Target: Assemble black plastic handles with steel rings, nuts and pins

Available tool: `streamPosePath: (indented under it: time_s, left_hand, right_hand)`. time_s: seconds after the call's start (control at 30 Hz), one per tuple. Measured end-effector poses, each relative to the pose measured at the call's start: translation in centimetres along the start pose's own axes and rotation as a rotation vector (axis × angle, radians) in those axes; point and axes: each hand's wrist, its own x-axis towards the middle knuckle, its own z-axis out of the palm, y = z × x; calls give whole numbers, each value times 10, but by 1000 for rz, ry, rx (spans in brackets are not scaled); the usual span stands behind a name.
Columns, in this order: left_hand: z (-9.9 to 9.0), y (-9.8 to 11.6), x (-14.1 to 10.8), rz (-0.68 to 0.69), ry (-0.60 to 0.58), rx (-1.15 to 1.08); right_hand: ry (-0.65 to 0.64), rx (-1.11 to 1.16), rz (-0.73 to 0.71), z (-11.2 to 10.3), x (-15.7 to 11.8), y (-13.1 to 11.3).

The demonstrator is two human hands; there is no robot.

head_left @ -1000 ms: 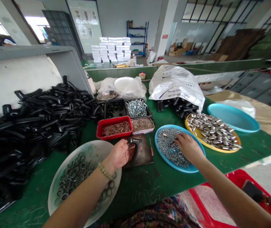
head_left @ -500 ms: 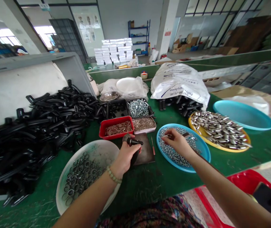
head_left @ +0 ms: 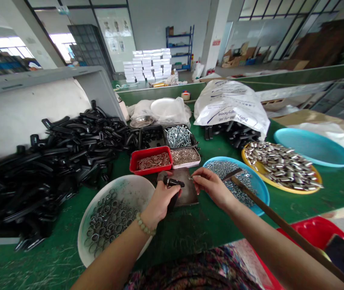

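A black handle-like part point(head_left: 173, 182) is gripped in my left hand point(head_left: 160, 200), above a dark metal plate point(head_left: 186, 193). Just right of it, my right hand point(head_left: 211, 186) pinches a small metal piece point(head_left: 191, 177) between thumb and fingers. Behind that hand is a blue tray point(head_left: 250, 196) of small metal nuts, with a hammer point(head_left: 252, 193) lying across it. To the left stands a white bowl point(head_left: 84, 225) holding metal rings. A red box point(head_left: 133, 161) of thin metal pins sits beyond my left hand, beside a white tray point(head_left: 190, 163) of tiny parts.
Black curved parts point(head_left: 48, 169) are heaped at the left. A black tray holds screws point(head_left: 178, 136) at the back. On the right are a yellow tray point(head_left: 283, 186) of metal pieces and another blue tray point(head_left: 313, 147). A plastic bag point(head_left: 232, 104) covers more black parts.
My right hand has moved left out of the blue tray toward my left hand, with a small piece in its fingers. My left hand keeps hold of the black part. The view has shifted slightly.
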Motion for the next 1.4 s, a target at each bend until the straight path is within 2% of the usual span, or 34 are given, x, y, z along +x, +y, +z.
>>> streamPosePath:
  time_s: [0.17, 0.27, 0.37, 0.47, 0.57, 0.73, 0.87, 0.97, 1.1, 1.23, 1.4]
  left_hand:
    - [-4, -9, 2, 36, -52, -56]
    - [-3, -10, 1, 68, -78, -29]
    - [-2, -6, 0, 135, -126, 130]
    - [-4, -3, 1, 259, -133, 324]
    - [-9, -6, 7, 363, -104, 359]
    - [-11, -10, 15, 374, -155, 348]
    - [-14, -3, 18, 413, -97, 345]
    - [-18, 2, 23, 442, -100, 424]
    - [-19, 2, 33, 442, -166, 549]
    - [-17, -5, 36, 454, -187, 543]
    - [-15, -4, 37, 437, -185, 534]
  right_hand:
    - [16, -10, 14, 8, 0, -2]
    - [0, -117, 20, 17, 1, -10]
    - [-7, -259, -23, 24, 7, -15]
    - [-14, -359, -76, 28, 12, -16]
    - [-44, -397, -111, 29, 13, -14]
    - [-24, -306, -139, 29, 14, -11]
    - [17, -334, -127, 18, 18, -8]
    - [33, -296, -110, 11, 18, -7]
    - [14, -202, -137, 14, 20, -14]
    - [-81, -342, -138, 13, 27, -15]
    - [-132, -488, -29, 2, 29, -15]
